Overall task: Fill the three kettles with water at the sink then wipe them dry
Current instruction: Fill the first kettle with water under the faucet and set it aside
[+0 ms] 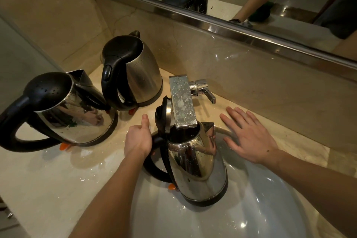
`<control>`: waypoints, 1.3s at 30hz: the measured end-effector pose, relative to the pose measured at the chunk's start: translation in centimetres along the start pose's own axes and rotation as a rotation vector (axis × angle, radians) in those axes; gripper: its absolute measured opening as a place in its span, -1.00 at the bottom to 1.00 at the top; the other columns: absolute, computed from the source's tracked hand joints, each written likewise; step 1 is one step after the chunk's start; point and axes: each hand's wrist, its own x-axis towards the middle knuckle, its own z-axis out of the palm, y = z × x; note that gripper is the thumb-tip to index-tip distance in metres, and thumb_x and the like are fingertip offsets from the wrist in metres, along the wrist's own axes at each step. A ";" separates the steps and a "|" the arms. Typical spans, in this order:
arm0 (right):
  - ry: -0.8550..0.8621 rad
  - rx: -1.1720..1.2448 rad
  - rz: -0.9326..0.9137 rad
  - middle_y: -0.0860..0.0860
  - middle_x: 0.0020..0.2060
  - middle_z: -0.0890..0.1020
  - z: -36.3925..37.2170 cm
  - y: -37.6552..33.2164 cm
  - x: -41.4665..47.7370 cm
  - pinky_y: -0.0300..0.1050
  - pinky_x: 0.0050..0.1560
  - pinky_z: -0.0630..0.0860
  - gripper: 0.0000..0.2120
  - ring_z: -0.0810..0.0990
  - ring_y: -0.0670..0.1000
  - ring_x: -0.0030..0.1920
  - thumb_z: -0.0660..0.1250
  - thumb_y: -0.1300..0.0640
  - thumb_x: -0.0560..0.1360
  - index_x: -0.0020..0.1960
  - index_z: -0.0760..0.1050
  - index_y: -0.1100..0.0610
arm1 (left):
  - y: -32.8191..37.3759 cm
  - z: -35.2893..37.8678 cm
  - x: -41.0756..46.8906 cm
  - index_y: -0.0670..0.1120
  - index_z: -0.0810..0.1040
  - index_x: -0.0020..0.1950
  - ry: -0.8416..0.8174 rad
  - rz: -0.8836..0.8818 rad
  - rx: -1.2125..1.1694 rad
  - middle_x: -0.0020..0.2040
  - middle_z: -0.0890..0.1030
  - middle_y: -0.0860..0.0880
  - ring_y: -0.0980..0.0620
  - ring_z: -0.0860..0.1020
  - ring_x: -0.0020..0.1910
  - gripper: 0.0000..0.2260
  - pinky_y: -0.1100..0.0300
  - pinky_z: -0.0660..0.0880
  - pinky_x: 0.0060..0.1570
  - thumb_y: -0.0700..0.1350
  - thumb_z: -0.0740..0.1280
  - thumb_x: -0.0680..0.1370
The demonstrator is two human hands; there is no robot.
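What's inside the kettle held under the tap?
The kettle has its lid up, and the tap spout ends just above its mouth. Inside shows only darkness; any water level is hidden by shadow and the spout.

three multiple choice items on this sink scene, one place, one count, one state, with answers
1. Where is the open-lidded kettle? A on a shelf B on the floor C in the sink, under the faucet
2. How many kettles stand on the counter? A one B two C four
3. The right hand is A open, holding nothing B gripping a cloth C gripping a lid
Answers: C, the left hand holds its handle under the spout; B, near kettle and far kettle, lids shut; A, fingers spread flat.
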 end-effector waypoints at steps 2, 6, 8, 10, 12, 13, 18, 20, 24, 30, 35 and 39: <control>0.004 0.002 0.000 0.06 0.57 0.14 -0.1 0.0 0.0 0.09 0.48 -0.01 -0.34 0.09 0.09 0.56 -0.18 -0.31 0.57 0.59 0.05 -0.03 | 0.0 0.1 0.0 -0.10 0.33 -0.34 -0.007 0.005 0.002 -0.38 0.40 -0.08 -0.03 0.40 -0.35 -0.49 0.07 0.33 -0.13 0.19 0.00 0.68; 0.004 -0.007 0.000 0.06 0.56 0.15 -0.1 0.0 0.0 0.08 0.48 -0.02 -0.35 0.10 0.09 0.55 -0.11 -0.29 0.57 0.58 0.06 -0.03 | -0.1 0.1 0.0 -0.10 0.35 -0.30 -0.010 -0.002 0.001 -0.35 0.41 -0.08 -0.02 0.42 -0.33 -0.50 0.06 0.33 -0.14 0.19 0.00 0.68; 0.005 -0.010 0.002 0.07 0.56 0.17 0.0 0.0 0.0 0.09 0.48 0.00 -0.35 0.13 0.10 0.55 -0.09 -0.28 0.57 0.58 0.08 -0.02 | -0.1 0.1 0.0 -0.11 0.36 -0.29 -0.010 -0.001 0.000 -0.35 0.42 -0.09 -0.03 0.43 -0.32 -0.50 0.06 0.34 -0.14 0.20 0.00 0.68; 0.001 -0.009 0.001 0.06 0.56 0.16 0.0 0.0 0.0 0.09 0.48 0.00 -0.35 0.11 0.09 0.55 -0.12 -0.29 0.58 0.58 0.06 -0.03 | -0.2 0.1 0.0 -0.13 0.39 -0.28 -0.008 -0.004 0.001 -0.33 0.44 -0.10 -0.05 0.45 -0.29 -0.48 0.05 0.36 -0.11 0.21 0.00 0.67; 0.000 -0.009 0.000 0.06 0.57 0.13 0.0 0.0 0.0 0.09 0.49 -0.01 -0.34 0.08 0.09 0.56 -0.17 -0.31 0.57 0.59 0.04 -0.04 | -0.2 0.1 0.1 -0.13 0.40 -0.27 -0.004 -0.006 0.004 -0.31 0.47 -0.12 -0.05 0.47 -0.28 -0.48 0.05 0.36 -0.10 0.21 -0.01 0.67; 0.001 -0.007 0.000 0.05 0.57 0.13 0.0 0.0 0.0 0.10 0.49 -0.01 -0.34 0.08 0.08 0.56 -0.20 -0.31 0.57 0.59 0.03 -0.04 | -0.3 0.1 0.2 -0.13 0.40 -0.27 -0.005 -0.009 0.004 -0.31 0.47 -0.12 -0.06 0.47 -0.27 -0.48 0.05 0.36 -0.10 0.21 0.00 0.67; -0.002 0.006 0.006 0.06 0.56 0.16 -0.2 -0.1 0.0 0.10 0.48 0.01 -0.33 0.11 0.09 0.55 -0.23 -0.32 0.57 0.58 0.06 -0.03 | -0.2 0.2 0.1 -0.12 0.34 -0.32 0.002 -0.011 0.003 -0.34 0.42 -0.10 -0.05 0.43 -0.31 -0.48 0.05 0.35 -0.10 0.20 0.00 0.67; 0.001 0.006 0.004 0.06 0.56 0.16 -0.2 -0.1 0.0 0.10 0.48 0.01 -0.33 0.12 0.10 0.55 -0.23 -0.32 0.57 0.58 0.06 -0.03 | -0.1 0.1 0.1 -0.12 0.33 -0.32 0.004 -0.011 0.004 -0.35 0.41 -0.10 -0.04 0.43 -0.32 -0.48 0.05 0.34 -0.12 0.20 0.00 0.67; 0.005 0.003 0.002 0.05 0.57 0.14 -0.1 0.0 0.0 0.10 0.49 0.01 -0.34 0.09 0.09 0.56 -0.19 -0.31 0.57 0.58 0.04 -0.04 | 0.0 0.1 0.0 -0.11 0.33 -0.32 0.003 -0.014 0.004 -0.35 0.42 -0.10 -0.05 0.43 -0.32 -0.48 0.04 0.35 -0.11 0.20 0.00 0.67; 0.013 -0.007 0.002 0.05 0.57 0.13 0.1 0.0 0.0 0.10 0.48 0.01 -0.35 0.09 0.08 0.56 -0.12 -0.29 0.57 0.59 0.03 -0.04 | -0.2 0.0 0.1 -0.13 0.34 -0.32 0.002 -0.016 0.008 -0.35 0.42 -0.11 -0.08 0.46 -0.30 -0.47 0.02 0.40 -0.09 0.22 0.00 0.67; 0.004 -0.012 0.000 0.08 0.55 0.18 -0.1 0.0 0.1 0.11 0.46 0.03 -0.35 0.14 0.11 0.54 -0.10 -0.29 0.57 0.57 0.08 -0.02 | -0.4 0.2 0.4 -0.16 0.41 -0.27 -0.006 -0.038 0.011 -0.32 0.47 -0.14 -0.11 0.51 -0.27 -0.45 -0.06 0.48 -0.02 0.24 0.00 0.66; 0.007 -0.007 -0.004 0.07 0.56 0.18 0.0 0.0 0.0 0.10 0.47 0.02 -0.36 0.14 0.11 0.54 -0.06 -0.27 0.56 0.57 0.08 -0.02 | -0.2 0.2 0.2 -0.16 0.42 -0.24 0.003 -0.027 0.015 -0.31 0.46 -0.12 -0.07 0.48 -0.27 -0.46 -0.01 0.42 -0.04 0.22 0.00 0.67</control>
